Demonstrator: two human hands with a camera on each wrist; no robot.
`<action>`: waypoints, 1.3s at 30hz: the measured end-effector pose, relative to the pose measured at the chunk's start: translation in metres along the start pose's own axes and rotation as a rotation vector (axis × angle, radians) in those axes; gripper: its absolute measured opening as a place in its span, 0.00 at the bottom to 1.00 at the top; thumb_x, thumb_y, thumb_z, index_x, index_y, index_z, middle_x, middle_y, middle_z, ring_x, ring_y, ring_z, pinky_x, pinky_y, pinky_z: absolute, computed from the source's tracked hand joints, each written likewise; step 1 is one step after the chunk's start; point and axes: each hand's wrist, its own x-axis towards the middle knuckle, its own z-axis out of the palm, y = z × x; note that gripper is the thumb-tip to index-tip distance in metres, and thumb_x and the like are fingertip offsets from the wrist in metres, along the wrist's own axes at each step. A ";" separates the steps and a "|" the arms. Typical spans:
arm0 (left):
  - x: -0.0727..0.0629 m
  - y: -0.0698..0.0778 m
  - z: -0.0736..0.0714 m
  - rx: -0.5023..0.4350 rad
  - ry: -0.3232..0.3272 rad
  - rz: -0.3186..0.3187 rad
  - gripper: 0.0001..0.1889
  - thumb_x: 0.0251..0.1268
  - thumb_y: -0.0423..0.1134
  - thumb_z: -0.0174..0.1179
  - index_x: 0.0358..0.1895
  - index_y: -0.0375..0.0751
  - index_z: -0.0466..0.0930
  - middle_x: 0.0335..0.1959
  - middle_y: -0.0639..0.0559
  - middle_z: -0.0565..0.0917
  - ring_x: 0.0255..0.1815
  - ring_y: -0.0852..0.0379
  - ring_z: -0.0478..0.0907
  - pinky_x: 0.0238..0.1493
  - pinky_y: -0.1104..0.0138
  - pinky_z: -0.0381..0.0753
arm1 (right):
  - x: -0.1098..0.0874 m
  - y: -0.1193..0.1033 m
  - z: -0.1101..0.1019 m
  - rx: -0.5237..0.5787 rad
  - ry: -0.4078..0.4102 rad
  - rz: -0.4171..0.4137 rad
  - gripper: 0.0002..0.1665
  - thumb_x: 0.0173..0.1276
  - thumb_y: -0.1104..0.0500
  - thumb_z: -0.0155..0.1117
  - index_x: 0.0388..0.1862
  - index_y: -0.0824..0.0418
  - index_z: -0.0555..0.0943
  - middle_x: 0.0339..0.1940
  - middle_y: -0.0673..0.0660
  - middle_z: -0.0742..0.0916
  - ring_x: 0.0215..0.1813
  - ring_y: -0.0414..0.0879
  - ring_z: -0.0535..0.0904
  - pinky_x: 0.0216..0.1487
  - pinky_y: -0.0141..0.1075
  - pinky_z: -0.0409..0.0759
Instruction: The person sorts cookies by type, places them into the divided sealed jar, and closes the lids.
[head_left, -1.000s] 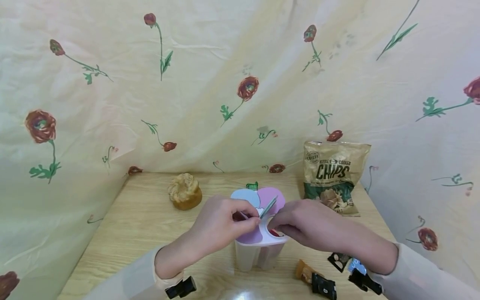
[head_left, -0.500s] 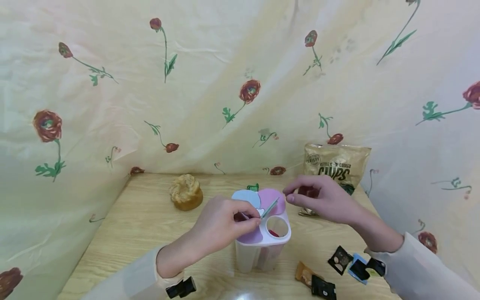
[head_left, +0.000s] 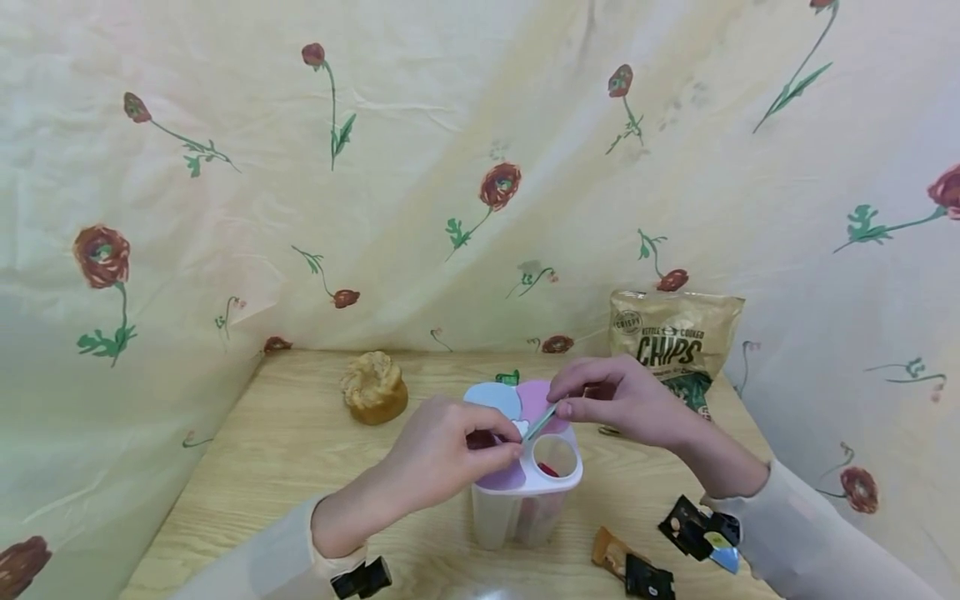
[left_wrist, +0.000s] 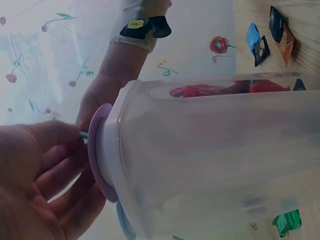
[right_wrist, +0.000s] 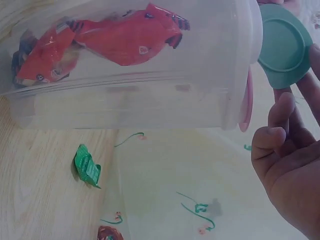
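Observation:
A clear plastic storage container (head_left: 498, 518) with a white top stands upright on the table, under both hands. Blue (head_left: 491, 395), pink (head_left: 534, 398) and purple (head_left: 504, 477) round lids cover parts of its top; the front right opening (head_left: 556, 457) is uncovered. Red packets (right_wrist: 135, 37) lie inside the compartment below. Over the top, a green round lid (right_wrist: 285, 45) is held tilted. The left hand (head_left: 457, 442) pinches its near edge, and the right hand (head_left: 633, 400) grips its far edge between thumb and fingers.
A chips bag (head_left: 670, 337) stands at the back right, behind the right hand. A twisted bun (head_left: 373, 387) sits at the back left. Behind the container lies a green packet (head_left: 507, 377). Orange (head_left: 609, 550), black (head_left: 649, 577) and blue (head_left: 726, 558) packets lie at the front right.
The right hand was at the uncovered opening, rose away to the right, then came back left and took the green lid's far edge. The left hand stayed in place with the lid.

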 end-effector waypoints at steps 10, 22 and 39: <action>-0.006 -0.043 -0.010 -0.157 0.005 -0.147 0.30 0.62 0.47 0.73 0.68 0.53 0.77 0.69 0.60 0.78 0.72 0.55 0.73 0.71 0.49 0.73 | -0.008 -0.003 0.000 -0.024 -0.009 -0.031 0.12 0.69 0.72 0.67 0.48 0.64 0.88 0.47 0.57 0.89 0.50 0.45 0.82 0.40 0.36 0.85; -0.014 -0.091 -0.004 -0.486 -0.191 -0.208 0.44 0.66 0.55 0.68 0.80 0.47 0.58 0.75 0.49 0.69 0.74 0.43 0.68 0.74 0.43 0.68 | -0.033 -0.006 0.003 -0.111 -0.033 -0.038 0.17 0.68 0.71 0.68 0.49 0.52 0.89 0.53 0.54 0.85 0.38 0.43 0.78 0.32 0.35 0.80; -0.016 -0.092 0.001 -0.582 -0.187 -0.199 0.42 0.66 0.51 0.70 0.78 0.44 0.60 0.69 0.43 0.73 0.69 0.42 0.74 0.71 0.42 0.71 | -0.059 0.002 0.021 -0.258 0.038 -0.075 0.20 0.66 0.68 0.72 0.51 0.46 0.88 0.58 0.52 0.83 0.45 0.41 0.77 0.33 0.32 0.77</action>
